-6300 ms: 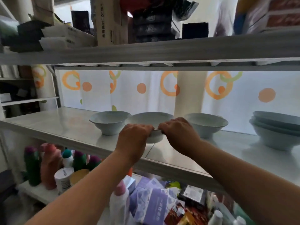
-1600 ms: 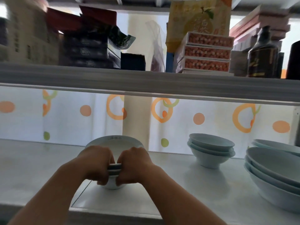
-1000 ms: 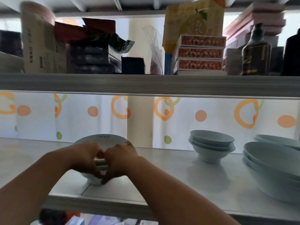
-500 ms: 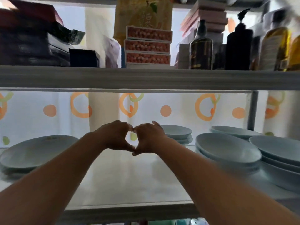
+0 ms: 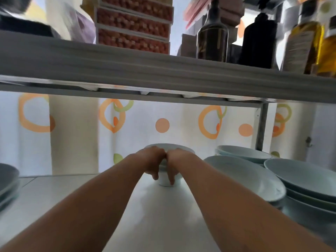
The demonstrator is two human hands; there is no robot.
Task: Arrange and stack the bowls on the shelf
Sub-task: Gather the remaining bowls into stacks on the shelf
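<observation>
At the far left edge, well apart from the hands, a stack of wide pale blue-grey glazed bowls sits on the smooth white shelf, only its right part in view. Toward the middle, the left hand reaches deep along the shelf and curls over the near rim of a small pale blue ceramic bowl stack, fingers draped down its left flank. The stack shows a rounded rim above the knuckles and a narrow white foot standing on the shelf under the fingertips; how many bowls it holds cannot be told, since the hands cover its side. The right hand presses against the left, knuckles touching, and clasps the same stack from the right, fingers pointing down to the foot. Just to the right of that hand, a tilted stack of broad shallow light blue bowls leans toward the viewer; behind and beyond it lie two more such stacks. Overhead, the grey upper shelf carries red-patterned cartons and dark glass bottles.
</observation>
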